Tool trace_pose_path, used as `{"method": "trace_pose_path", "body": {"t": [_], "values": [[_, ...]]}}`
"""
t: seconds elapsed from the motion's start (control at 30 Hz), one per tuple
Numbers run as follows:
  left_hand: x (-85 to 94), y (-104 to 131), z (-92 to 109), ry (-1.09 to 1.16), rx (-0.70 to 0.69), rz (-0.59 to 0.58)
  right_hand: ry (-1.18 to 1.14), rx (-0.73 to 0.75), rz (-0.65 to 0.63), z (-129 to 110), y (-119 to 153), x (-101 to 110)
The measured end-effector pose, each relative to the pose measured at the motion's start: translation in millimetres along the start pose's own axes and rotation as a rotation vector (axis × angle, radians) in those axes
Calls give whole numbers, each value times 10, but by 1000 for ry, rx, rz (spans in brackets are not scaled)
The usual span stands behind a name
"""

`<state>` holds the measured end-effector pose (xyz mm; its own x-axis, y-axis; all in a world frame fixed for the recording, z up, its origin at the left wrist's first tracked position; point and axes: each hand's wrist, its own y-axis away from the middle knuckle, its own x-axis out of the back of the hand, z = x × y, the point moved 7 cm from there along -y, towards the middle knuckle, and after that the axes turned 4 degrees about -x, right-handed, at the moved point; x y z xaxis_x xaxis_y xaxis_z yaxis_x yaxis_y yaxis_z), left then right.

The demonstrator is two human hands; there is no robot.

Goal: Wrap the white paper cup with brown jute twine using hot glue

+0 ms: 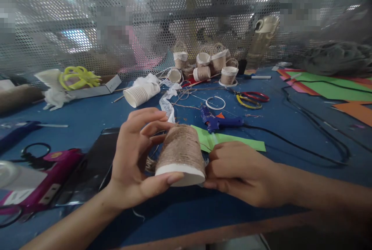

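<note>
A paper cup wrapped in brown twine [182, 149] is tilted in front of me, its white end facing me. My left hand [139, 157] grips it from the left, thumb on the white end and fingers over the far side. On the cup's right side, my right hand [238, 168] has its fingers curled closed against the rim; what they pinch is too hidden to name. Just beyond lie a green paper strip [247, 141] and a blue glue gun [223, 121]. White lace [166, 105] trails behind the cup.
Twine-wrapped cups [218, 61] stand at the back, near stacked paper cups [136, 94]. Scissors [251, 100] and a white ring [215, 103] lie midway. A magenta power strip [55, 180] and dark phone [95, 161] are left; a black cable [302, 145] and colored sheets [328, 87] right.
</note>
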<state>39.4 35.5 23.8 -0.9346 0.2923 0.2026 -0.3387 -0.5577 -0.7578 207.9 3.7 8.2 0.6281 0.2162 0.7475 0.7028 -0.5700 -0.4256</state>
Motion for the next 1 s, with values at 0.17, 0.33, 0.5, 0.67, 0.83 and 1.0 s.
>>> {"method": "trace_pose_path", "body": {"t": [0.17,0.33,0.5,0.67,0.83,1.0], "values": [[15,-22,-35,-48,37,16,60,-31,-17,-9,2,-22],[40,-61,-11,-60,29,28,154,-21,3,18,7,-34],[-12,27,-48,43,97,-110,231,-27,27,45,22,-35],[-49,73,-132,-10,231,-248,312,6,94,-20,17,-3],[-43,40,-145,-39,266,-228,411,39,136,-60,17,-9],[-55,39,-160,-217,278,-310,419,64,162,-68,35,-1]]}}
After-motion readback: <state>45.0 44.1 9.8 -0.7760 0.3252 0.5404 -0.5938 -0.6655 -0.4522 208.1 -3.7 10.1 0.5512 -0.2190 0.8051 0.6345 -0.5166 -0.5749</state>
